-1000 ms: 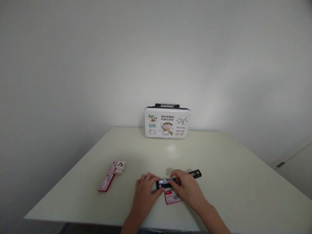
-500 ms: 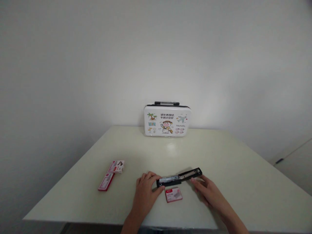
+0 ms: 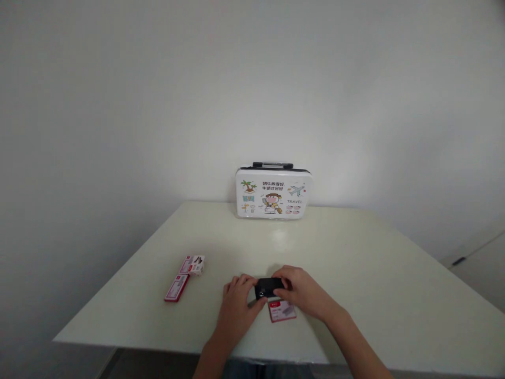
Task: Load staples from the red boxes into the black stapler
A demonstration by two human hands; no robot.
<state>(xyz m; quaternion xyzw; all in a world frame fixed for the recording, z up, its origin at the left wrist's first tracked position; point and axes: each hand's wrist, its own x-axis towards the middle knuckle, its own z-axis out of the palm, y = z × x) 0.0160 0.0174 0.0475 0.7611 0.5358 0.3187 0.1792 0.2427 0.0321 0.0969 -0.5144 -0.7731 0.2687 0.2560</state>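
A black stapler (image 3: 267, 287) lies across the table in front of me, its top folded down over its base. My left hand (image 3: 238, 301) grips its left end between thumb and fingers. From the right, my right hand (image 3: 300, 288) has its fingers and thumb around the other end, hiding that part. Just in front of the stapler, a red and white staple box (image 3: 282, 311) lies flat, its upper right corner close under my right hand.
On the left of the pale table (image 3: 335, 242) lie a red-edged box (image 3: 177, 288) and, touching it, more small staple boxes (image 3: 196, 265). A white cartoon-printed case (image 3: 274, 195) with a black handle stands against the wall at the back.
The stapler was opened out flat; its right-hand part has swung over to the left and is now shut. My right hand moved left with it. The view shifted slightly.
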